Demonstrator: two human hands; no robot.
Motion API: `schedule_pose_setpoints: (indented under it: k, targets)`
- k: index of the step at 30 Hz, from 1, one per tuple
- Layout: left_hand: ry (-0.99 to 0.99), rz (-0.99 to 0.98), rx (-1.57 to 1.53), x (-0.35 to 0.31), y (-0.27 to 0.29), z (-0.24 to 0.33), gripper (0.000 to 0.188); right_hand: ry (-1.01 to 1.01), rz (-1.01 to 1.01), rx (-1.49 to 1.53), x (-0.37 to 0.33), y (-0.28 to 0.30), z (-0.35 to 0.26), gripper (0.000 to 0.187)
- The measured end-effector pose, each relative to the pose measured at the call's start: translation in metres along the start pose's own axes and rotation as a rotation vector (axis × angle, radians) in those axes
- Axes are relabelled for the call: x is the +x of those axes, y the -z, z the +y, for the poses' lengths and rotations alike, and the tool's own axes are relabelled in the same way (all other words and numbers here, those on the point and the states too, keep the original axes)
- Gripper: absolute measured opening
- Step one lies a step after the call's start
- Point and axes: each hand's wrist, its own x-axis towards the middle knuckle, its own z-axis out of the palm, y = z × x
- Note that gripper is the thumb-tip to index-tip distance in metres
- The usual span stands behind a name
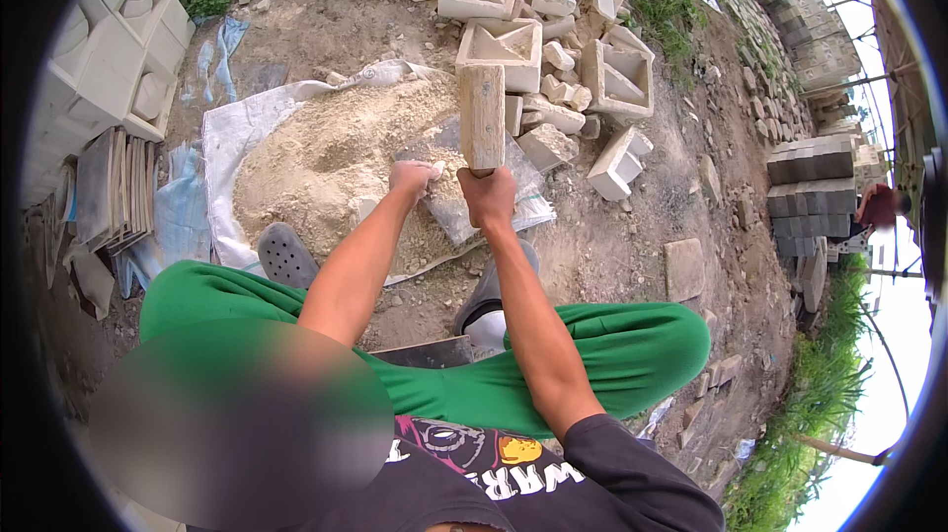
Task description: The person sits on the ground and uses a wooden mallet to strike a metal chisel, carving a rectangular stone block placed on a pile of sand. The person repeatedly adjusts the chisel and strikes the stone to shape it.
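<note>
Wooden mallet (482, 117) in R hand (488, 198)

Grips block (482, 117) in right hand (489, 196), holds pale chunk (438, 169) in left hand (413, 178) over slab (452, 217), beside powder (306, 152) on sack (222, 172).

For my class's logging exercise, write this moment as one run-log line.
left hand: holding small pale piece; right hand: gripping wooden mallet; below: grey slab; beside: pale rubble on white sack; beyond: broken blocks
</note>
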Motion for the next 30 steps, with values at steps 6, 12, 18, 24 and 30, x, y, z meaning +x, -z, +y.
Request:
schedule_pose_setpoints:
  k: [6, 12, 18, 24, 30]
  targets:
    - [0.022, -0.026, 0.101, -0.001, -0.01, 0.007, 0.015, -0.312, -0.253, -0.255, -0.016, -0.033, 0.085, 0.031]
    - [0.058, -0.06, 0.054, 0.0, 0.001, 0.007, 0.017, -0.276, -0.258, -0.011, -0.001, -0.003, 0.033, 0.03]
    - [-0.033, -0.036, 0.037, -0.003, -0.006, 0.005, 0.017, -0.089, -0.112, -0.134, -0.017, -0.016, 0.062, 0.031]
    - [-0.046, 0.069, 0.258, -0.014, -0.012, 0.01, 0.018, -0.358, -0.374, -0.273, -0.017, -0.012, 0.062, 0.035]
    - [-0.08, -0.056, 0.06, 0.008, -0.005, -0.002, 0.021, -0.543, -0.328, 0.063, -0.008, 0.004, 0.059, 0.023]
